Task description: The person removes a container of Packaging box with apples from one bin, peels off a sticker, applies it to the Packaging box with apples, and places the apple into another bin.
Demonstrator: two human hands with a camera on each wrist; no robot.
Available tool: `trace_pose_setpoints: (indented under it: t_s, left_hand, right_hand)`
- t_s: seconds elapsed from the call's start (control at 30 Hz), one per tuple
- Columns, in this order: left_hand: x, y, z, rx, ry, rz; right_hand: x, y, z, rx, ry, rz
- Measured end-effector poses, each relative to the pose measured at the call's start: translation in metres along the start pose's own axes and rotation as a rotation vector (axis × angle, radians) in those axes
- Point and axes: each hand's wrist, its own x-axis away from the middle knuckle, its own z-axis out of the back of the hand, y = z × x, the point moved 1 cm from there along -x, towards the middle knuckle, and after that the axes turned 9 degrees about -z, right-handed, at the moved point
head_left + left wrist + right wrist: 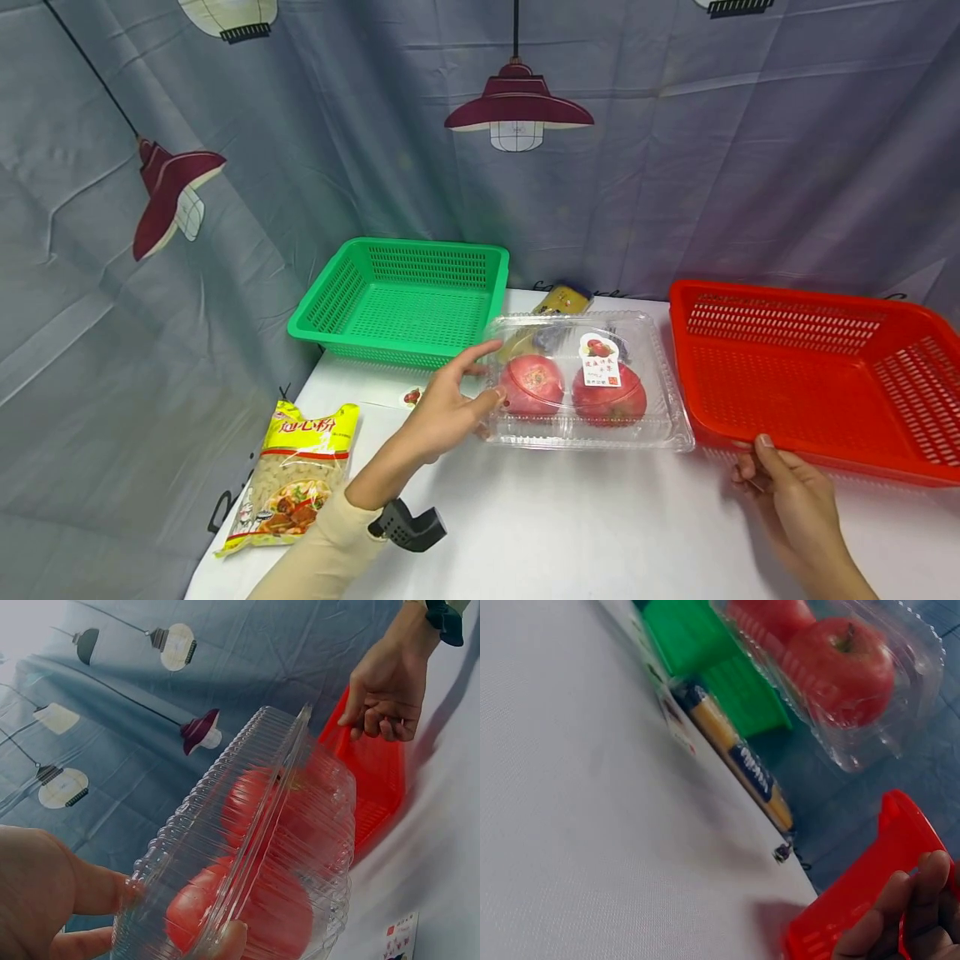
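Observation:
My left hand (442,412) grips the left end of a clear plastic clamshell box (660,408), thumb in front and fingers behind. Inside the box sit two red apples (531,386), and a white label (600,367) with a fruit picture is stuck on the lid. The left wrist view shows the box tilted, held above the white table. At the right, my right hand (798,504) pinches the near rim of a red plastic basket (795,293), thumb on top and fingers curled under. The basket's visible inside holds nothing and lies just right of the box.
A green basket (397,350) stands at the back left. A yellow bag of pasta (307,454) lies at the table's left edge. Behind the box lies a spaghetti pack (742,761). A small printed card (412,397) is in front of the green basket; a grey curtain (637,208) hangs behind.

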Motion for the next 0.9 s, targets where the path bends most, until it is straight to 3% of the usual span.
trace_pose_setpoints:
  t_s: [0.43,0.7,0.9]
  left_hand:
    - [-0.030,0.008,-0.032,-0.015,-0.048,-0.004]
    - [-0.047,0.015,-0.044,0.005,-0.038,-0.031]
    - [-0.063,0.022,-0.060,0.017,-0.055,-0.037]
  right_hand:
    - [0.001,0.002,-0.001,0.037,0.024,0.033]
    - [0.001,0.003,0.000,0.061,0.025,0.047]
    - [0.002,0.002,-0.004,0.101,0.083,0.044]
